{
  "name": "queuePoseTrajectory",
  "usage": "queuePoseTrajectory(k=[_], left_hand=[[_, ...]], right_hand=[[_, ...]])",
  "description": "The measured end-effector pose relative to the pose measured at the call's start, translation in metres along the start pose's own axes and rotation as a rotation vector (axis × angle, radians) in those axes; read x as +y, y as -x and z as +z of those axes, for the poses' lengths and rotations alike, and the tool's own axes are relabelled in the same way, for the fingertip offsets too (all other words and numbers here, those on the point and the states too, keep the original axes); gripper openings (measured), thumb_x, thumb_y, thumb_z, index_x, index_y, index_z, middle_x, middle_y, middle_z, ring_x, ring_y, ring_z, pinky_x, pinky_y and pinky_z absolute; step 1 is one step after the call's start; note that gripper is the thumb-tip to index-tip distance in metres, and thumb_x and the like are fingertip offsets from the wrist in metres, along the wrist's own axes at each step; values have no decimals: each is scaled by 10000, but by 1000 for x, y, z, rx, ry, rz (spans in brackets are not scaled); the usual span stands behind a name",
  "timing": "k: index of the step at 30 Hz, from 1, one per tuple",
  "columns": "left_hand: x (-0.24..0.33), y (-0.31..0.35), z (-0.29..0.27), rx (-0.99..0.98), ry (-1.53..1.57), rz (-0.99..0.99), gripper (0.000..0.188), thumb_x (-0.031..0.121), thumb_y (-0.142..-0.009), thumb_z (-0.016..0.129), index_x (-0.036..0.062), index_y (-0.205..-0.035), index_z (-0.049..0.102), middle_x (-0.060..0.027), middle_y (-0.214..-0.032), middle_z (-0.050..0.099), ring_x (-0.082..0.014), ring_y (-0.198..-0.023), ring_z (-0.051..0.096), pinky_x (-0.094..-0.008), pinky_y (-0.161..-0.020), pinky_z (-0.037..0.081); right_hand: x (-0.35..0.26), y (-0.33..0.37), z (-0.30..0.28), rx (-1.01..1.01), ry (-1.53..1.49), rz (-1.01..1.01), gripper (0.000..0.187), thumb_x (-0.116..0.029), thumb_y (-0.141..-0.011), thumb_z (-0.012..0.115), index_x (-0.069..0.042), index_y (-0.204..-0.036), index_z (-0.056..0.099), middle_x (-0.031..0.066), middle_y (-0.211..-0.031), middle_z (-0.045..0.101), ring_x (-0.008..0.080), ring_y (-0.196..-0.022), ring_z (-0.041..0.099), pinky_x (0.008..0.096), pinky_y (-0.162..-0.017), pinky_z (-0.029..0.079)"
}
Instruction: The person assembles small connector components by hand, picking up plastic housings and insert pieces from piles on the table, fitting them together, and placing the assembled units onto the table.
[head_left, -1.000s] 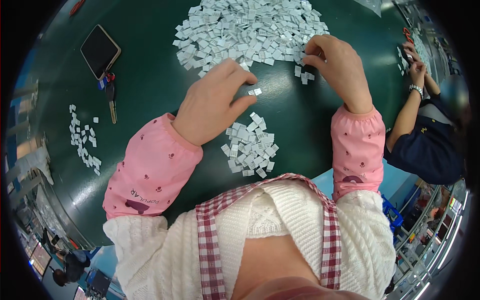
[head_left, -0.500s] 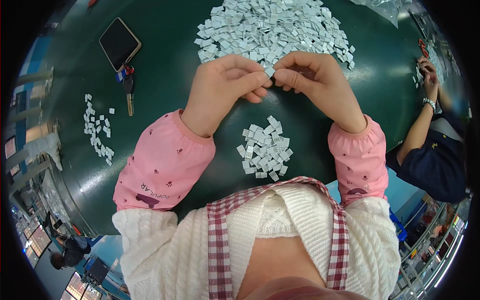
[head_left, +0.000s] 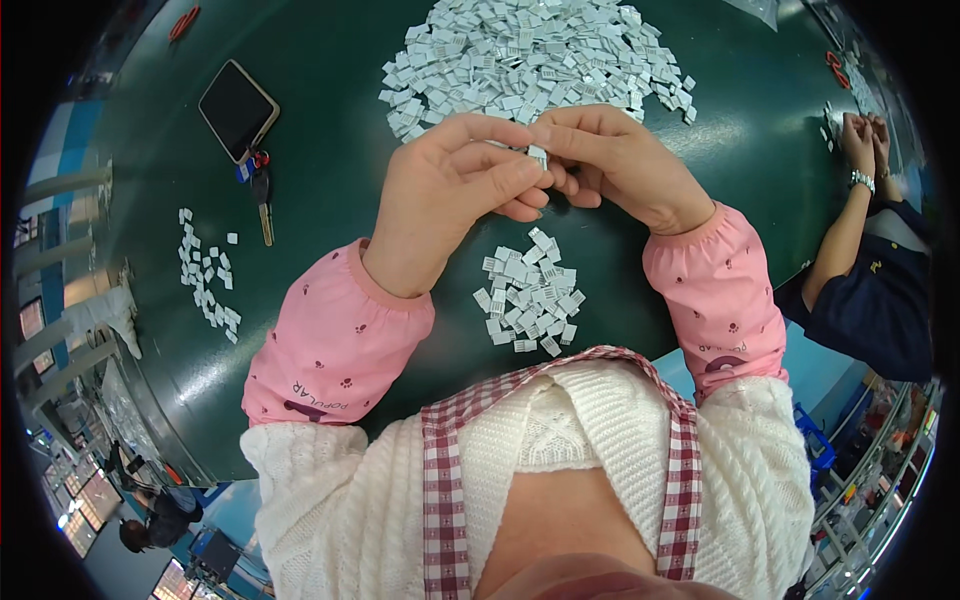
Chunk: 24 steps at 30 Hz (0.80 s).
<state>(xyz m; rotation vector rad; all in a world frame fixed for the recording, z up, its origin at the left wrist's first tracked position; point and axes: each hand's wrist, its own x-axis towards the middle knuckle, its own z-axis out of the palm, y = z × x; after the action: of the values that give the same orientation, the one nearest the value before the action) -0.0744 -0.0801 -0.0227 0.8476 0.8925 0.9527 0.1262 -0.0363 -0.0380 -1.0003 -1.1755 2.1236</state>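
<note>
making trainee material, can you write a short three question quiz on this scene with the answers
1. True or false: the phone lies to the right of the large white pile.
2. What is at the fingertips of the left hand and right hand?
3. Fill in the colour: the left sleeve cover is ____.

Key:
1. False; it lies to the left.
2. A small white piece.
3. Pink.

I see the green table (head_left: 330,190) gleam, smooth; left of the plastic-looking white heap (head_left: 540,60), a glass-faced phone (head_left: 238,110).
</note>
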Motion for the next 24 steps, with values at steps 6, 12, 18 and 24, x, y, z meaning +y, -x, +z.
queuePoseTrajectory(k=[6,12,18,24], left_hand=[[-5,2,1,-21,-56,62,245,-15,-872,699,-32,-1105,624,-176,-898,707,-192,-759,687,-248,-686,579],[-9,2,0,-29,-47,90,234,-25,-876,696,-32,-1098,625,-174,-902,706,-197,-777,693,-254,-691,585],[-9,1,-1,-4,-15,23,236,-31,-877,691,-33,-1102,624,-173,-900,707,-199,-772,693,-257,-691,586],[-6,1,0,-22,-13,-4,227,1,-906,669,-35,-1124,616,-170,-922,692,-198,-781,693,-261,-692,588]], right_hand=[[-2,3,-2,-16,37,-8,210,-221,-979,603,-50,-884,681,-4,-646,577,44,-512,458,153,-438,315],[-1,4,-2,-26,60,-51,215,-222,-971,609,-57,-852,682,-3,-632,575,47,-481,440,155,-421,295],[1,1,-4,-40,32,-6,214,-214,-964,613,-63,-828,679,-2,-630,577,50,-480,442,151,-421,292],[3,0,-6,-29,61,-12,224,-203,-949,633,-41,-801,679,0,-623,575,52,-515,477,159,-442,329]])
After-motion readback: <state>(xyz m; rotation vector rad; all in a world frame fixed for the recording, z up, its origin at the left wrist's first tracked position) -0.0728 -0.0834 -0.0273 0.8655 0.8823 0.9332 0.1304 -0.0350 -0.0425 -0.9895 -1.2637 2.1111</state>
